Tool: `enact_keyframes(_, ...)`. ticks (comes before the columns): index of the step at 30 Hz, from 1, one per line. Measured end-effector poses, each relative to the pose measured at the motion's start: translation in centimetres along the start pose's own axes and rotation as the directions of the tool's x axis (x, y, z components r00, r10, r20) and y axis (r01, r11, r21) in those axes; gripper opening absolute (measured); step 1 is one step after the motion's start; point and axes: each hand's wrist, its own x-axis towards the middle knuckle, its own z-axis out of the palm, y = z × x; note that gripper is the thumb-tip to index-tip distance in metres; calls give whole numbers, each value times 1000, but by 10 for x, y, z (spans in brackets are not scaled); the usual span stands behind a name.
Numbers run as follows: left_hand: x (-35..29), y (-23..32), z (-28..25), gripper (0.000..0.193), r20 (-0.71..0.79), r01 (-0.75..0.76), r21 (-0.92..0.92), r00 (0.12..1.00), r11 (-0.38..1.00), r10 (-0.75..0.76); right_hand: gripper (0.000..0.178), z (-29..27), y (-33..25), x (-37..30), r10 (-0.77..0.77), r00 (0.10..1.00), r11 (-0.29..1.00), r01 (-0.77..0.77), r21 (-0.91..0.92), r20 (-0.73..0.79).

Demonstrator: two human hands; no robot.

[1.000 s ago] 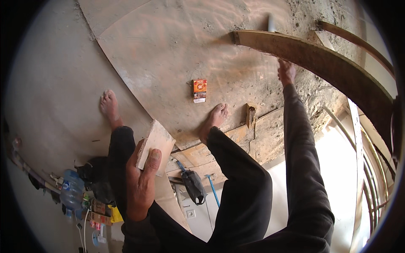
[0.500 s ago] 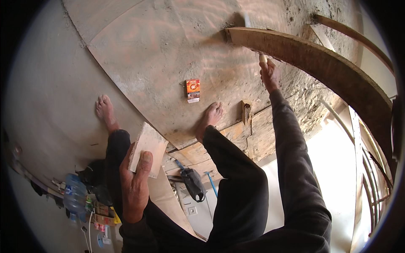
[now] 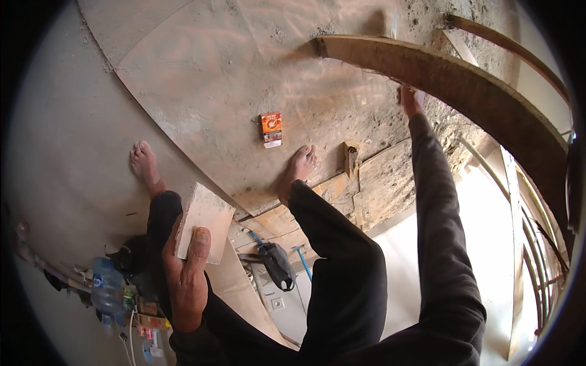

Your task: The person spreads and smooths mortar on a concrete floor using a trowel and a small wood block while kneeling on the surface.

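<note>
Floor [image 3: 79,152], dusty and grey-brown, spreads beneath two bare feet, with a long dark seam running across it at left. Over its right side sweeps a curved wooden beam [image 3: 439,72], one squared end near the top middle, the other reaching toward the right rim. Dark-trousered legs [image 3: 348,274] come up from the lower edge, spread apart. A large blue water bottle [image 3: 108,285] sits at lower left, and a dark grey pouch [image 3: 278,265] shows between the legs.

The right hand [image 3: 412,99] is at the beam's lower edge, its fingers mostly hidden there; I cannot tell whether they are closed or what they hold. A pale blurred shape [image 3: 394,25] shows just past the beam's upper edge.

The left hand [image 3: 188,283] is clamped on a pale block [image 3: 210,213], well apart from the beam. Its thumb lies along the block's upper face, while the fingers go out of sight at the left edge and beneath. The block sits tilted in this grip, most of it extending past the thumb tip and to its right.

Smallest, an orange box [image 3: 271,129] lies near the right foot.
</note>
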Motion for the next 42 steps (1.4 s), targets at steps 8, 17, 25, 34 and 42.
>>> enact_keyframes(8,-6,-8,2,39,-53,44,21,998,999,-43,40,-29,4,65,90,990,995,-95,41,108)
enact_keyframes(17,-4,-7,6,40,17,27,7,999,1000,-27,41,-62,53,-67,182,983,967,-181,182,9)
enact_keyframes(25,-1,-23,6,43,27,-35,85,999,996,33,44,-35,89,-86,222,973,975,-224,-16,-66)
enact_keyframes(34,-11,-30,4,43,21,-40,156,999,987,37,50,-32,110,-168,-1,995,932,37,-360,99)
enact_keyframes(42,-14,-37,-2,50,130,-4,136,991,991,-14,31,-36,137,-239,484,875,864,-473,172,-28)
